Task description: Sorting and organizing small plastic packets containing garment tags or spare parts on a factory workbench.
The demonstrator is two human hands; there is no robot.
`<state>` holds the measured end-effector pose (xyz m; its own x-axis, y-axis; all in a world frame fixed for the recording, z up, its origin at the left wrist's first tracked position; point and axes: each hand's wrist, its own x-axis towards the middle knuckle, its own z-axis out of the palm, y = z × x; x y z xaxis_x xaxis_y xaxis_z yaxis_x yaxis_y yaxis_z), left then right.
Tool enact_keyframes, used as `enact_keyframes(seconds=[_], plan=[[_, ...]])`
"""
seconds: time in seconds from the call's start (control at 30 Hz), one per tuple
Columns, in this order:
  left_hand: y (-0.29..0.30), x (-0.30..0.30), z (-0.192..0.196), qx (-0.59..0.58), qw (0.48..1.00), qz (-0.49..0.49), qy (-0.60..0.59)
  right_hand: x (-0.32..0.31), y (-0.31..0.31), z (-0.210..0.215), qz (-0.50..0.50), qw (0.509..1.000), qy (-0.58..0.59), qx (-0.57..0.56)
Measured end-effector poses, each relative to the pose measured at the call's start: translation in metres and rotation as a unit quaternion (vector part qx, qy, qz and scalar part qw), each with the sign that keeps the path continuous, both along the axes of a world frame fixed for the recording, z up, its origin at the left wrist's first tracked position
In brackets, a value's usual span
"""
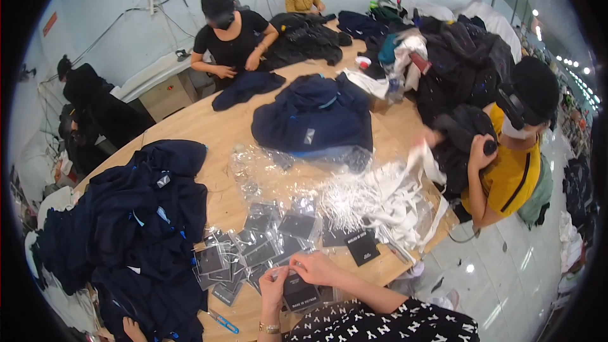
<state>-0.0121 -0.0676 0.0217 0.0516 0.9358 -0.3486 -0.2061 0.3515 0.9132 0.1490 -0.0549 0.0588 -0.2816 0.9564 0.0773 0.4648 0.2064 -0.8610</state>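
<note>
Near the lower middle, a black hang tag [300,292] with pale print hangs below my fingers, upright and facing me. My left hand [273,284], with a gold watch on the wrist, pinches at its upper left corner. At the top edge of the same tag, my right hand [315,270] has thumb and fingertips pressed together; what exactly lies between the fingertips is too small to make out. Just beyond my hands spreads a heap of dark tags in clear plastic sleeves [256,248]. A loose black tag [361,248] lies right of my right hand.
Blue thread snips [223,322] rest by the near edge. Navy garments [149,215] pile at left, with another person's hand [133,329] on them. A folded navy stack [313,117], clear plastic [266,168] and white strings [354,206] lie farther off. A co-worker in yellow [513,158] stands at right.
</note>
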Motion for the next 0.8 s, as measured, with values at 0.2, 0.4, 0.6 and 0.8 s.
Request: enact_keyframes(seconds=[0.2, 0.4, 0.6, 0.8], plan=[[-0.001, 0.001, 0.003, 0.029, 0.998, -0.02, 0.052, -0.002, -0.003, 0.006, -0.002, 1.0, -0.012, -0.001], [-0.001, 0.001, 0.007, 0.03, 0.999, 0.003, 0.024, 0.0, -0.004, -0.004, 0.004, 0.999, 0.013, 0.029], [-0.004, 0.001, 0.004, 0.044, 0.998, 0.0, 0.039, -0.003, -0.004, 0.001, 0.014, 0.999, -0.039, -0.001], [-0.002, 0.006, 0.007, 0.068, 0.996, 0.009, 0.061, -0.009, -0.005, -0.01, -0.04, 0.995, -0.059, 0.062]])
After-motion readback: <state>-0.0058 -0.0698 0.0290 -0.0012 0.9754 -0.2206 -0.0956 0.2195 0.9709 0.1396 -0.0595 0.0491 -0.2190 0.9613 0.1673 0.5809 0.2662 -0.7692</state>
